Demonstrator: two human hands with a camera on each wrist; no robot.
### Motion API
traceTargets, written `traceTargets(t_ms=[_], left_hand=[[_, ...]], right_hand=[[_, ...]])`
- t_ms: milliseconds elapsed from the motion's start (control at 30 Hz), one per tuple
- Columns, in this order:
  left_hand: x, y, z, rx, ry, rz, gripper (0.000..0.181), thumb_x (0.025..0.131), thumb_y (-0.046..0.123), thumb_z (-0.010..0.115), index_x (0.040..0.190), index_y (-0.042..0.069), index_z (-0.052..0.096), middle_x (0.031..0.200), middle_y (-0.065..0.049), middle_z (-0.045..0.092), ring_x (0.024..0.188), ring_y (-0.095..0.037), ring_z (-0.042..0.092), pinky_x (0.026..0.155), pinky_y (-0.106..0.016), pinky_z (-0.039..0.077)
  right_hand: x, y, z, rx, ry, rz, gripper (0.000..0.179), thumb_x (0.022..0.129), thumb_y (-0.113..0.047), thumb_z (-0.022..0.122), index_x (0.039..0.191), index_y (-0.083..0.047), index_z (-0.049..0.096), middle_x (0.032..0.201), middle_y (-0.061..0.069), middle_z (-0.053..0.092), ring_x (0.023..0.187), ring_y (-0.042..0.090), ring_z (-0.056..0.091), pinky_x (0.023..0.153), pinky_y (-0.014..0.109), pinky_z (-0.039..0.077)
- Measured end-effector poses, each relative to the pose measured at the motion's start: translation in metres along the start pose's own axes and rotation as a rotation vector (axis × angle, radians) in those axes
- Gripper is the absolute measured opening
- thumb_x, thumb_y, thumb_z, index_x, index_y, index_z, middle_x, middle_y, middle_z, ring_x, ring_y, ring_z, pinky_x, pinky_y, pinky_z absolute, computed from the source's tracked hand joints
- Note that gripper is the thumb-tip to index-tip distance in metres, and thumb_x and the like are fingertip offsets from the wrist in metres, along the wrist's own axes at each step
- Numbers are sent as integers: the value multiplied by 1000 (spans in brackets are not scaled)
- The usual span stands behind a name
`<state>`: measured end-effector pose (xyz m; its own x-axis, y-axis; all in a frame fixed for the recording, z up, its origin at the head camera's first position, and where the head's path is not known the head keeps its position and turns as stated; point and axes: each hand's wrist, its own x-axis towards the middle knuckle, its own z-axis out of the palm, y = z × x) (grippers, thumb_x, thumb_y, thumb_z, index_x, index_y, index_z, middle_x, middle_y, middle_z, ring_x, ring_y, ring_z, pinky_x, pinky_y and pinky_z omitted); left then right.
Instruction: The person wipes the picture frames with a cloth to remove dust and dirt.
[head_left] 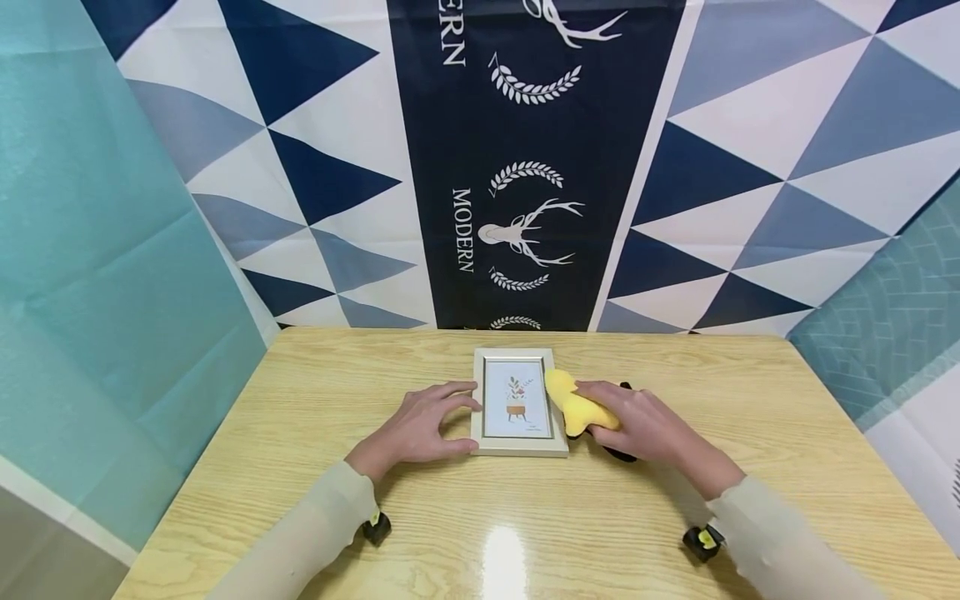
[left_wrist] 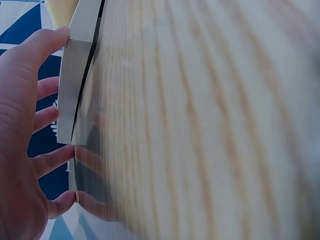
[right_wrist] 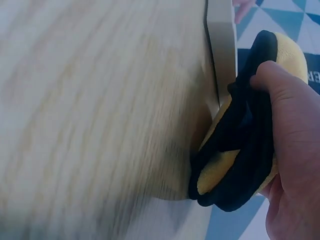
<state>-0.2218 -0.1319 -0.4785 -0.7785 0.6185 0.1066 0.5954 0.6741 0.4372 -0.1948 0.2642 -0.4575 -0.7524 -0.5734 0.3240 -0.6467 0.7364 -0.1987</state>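
Observation:
A picture frame [head_left: 520, 447] with a pale border lies flat on the table, its print showing a potted plant. My left hand [head_left: 427, 425] rests at the frame's left side, thumb and fingers spread apart. In the left wrist view, the thumb touches the edge of the frame [left_wrist: 75, 75], and two fingertips reach down to the tabletop. On the other side, my right hand [head_left: 637, 417] grips a soft yellow cloth piece with black edging [head_left: 581, 408]. This cloth [right_wrist: 235, 155] is bunched under the hand, and its yellow end touches the frame's right border.
The light wooden table [head_left: 315, 375] reaches back to a patterned fabric backdrop [head_left: 517, 125] in navy, blue and white. Teal fabric [head_left: 112, 250] hangs along the left side. A small black device [head_left: 377, 528] sits at the left wrist, and another [head_left: 702, 543] at the right.

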Motion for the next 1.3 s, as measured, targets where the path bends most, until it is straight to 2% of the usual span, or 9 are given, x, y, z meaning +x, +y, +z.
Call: traceTargets(t_ms=[67,200,300,400,500,800,1033,1300], left_hand=[[0,0,0,-1,0,0,55,97,58,78,143,30,73,175,-1,55,158,-39,58,114,-70,49],[0,0,0,1,-4,-2,55,97,59,78,144,30,73,175,-1,55,159,-39,57,115,-71,48],[1,0,0,2,-10,-6,56,97,60,77,144,30,72,176,0,54,160,-38,56,117,-71,48],[0,-1,-1,5,-11,-10,56,97,60,78,144,30,72,176,-1,54,159,-38,56,117,-71,48],[0,-1,-2,1,-12,-10,56,97,60,78,144,30,73,176,-1,54,159,-38,56,116,-71,48],[0,-3,1,-26,-15,-9,57,98,59,78,146,28,73,177,0,52,161,-39,54,119,-73,46],[0,-1,0,-27,-30,-2,58,99,57,77,147,26,72,179,-2,50,163,-40,52,122,-75,44],[0,-3,-1,-32,-33,2,57,98,55,78,146,25,72,179,-2,50,163,-40,52,122,-77,43]], right_hand=[[1,-4,0,17,-20,-18,59,94,-15,83,151,-9,68,150,18,75,79,8,69,71,34,61],[2,-12,1,42,-89,-59,62,98,-16,81,158,-18,64,164,17,65,63,-2,51,60,21,44],[4,-17,2,-17,-134,-122,61,99,-15,81,157,-21,66,166,18,63,54,-5,29,55,17,31],[5,-23,4,-104,-163,-188,59,97,-14,83,154,-21,69,163,19,65,52,-4,18,52,16,25],[6,-27,6,-142,-179,-207,59,96,-14,83,153,-21,71,162,19,67,50,-2,16,51,16,23],[9,-29,4,-130,-175,-190,56,95,-10,80,149,-23,74,159,17,69,49,-3,12,50,17,20],[12,-25,1,-140,-165,-223,53,94,-8,80,146,-21,75,156,17,72,50,-3,11,50,16,19],[22,-18,1,-109,-206,-181,49,98,-8,76,145,-19,76,158,16,70,48,-1,12,50,18,19]])
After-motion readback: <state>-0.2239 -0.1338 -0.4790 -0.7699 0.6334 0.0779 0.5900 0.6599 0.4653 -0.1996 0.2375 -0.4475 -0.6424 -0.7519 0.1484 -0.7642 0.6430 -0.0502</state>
